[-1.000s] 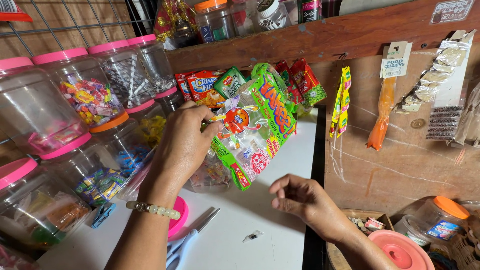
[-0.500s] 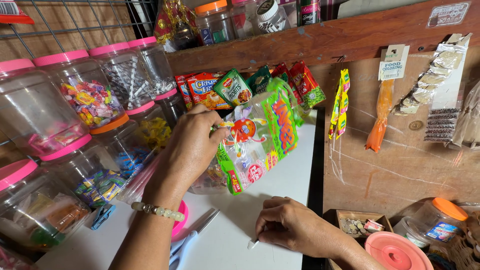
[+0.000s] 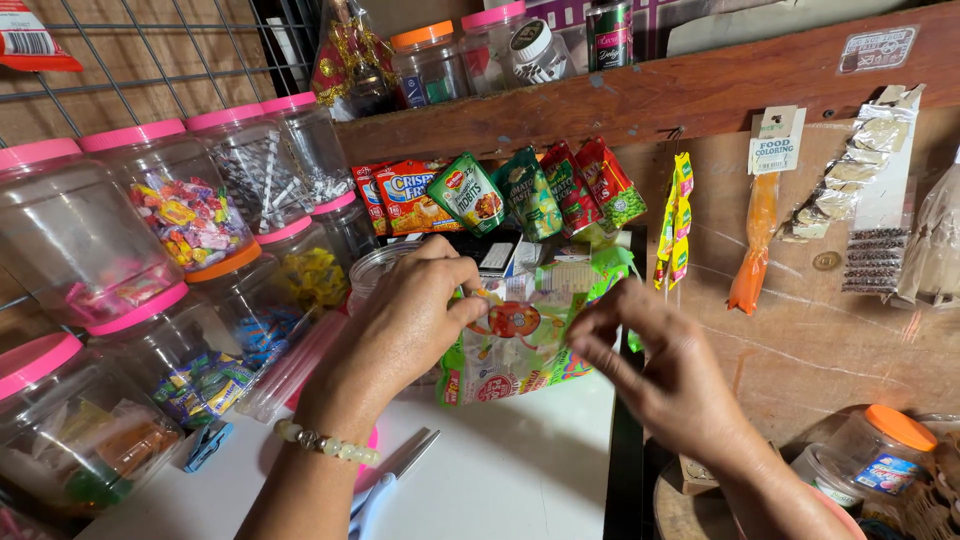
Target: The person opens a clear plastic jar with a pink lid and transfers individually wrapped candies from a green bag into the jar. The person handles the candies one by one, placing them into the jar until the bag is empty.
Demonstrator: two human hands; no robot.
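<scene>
1. Two hands meet at one clear plastic bag of snack packets (image 3: pixel 515 345), which hangs above the white tabletop (image 3: pixel 500 470) just in front of the wooden shelf (image 3: pixel 650 95).
2. The left hand (image 3: pixel 405 320) pinches the bag's upper edge between thumb and forefinger, so its fingers are closed on the plastic. The bag's long axis runs downward from that pinch.
3. The right hand (image 3: pixel 650 365) is blurred just right of the bag, with fingers loosely curled towards its right edge. Whether they touch the plastic I cannot tell.
4. The left hand is thus the nearer one. The bag lies right of and below its fingers.
5. Several clear jars with pink lids (image 3: pixel 150 215) stand to the left, holding wrapped sweets. An orange-lidded jar (image 3: pixel 880 450) sits at lower right, its contents unclear.
6. Scissors (image 3: pixel 390 480) lie on the tabletop beneath the left wrist.
</scene>
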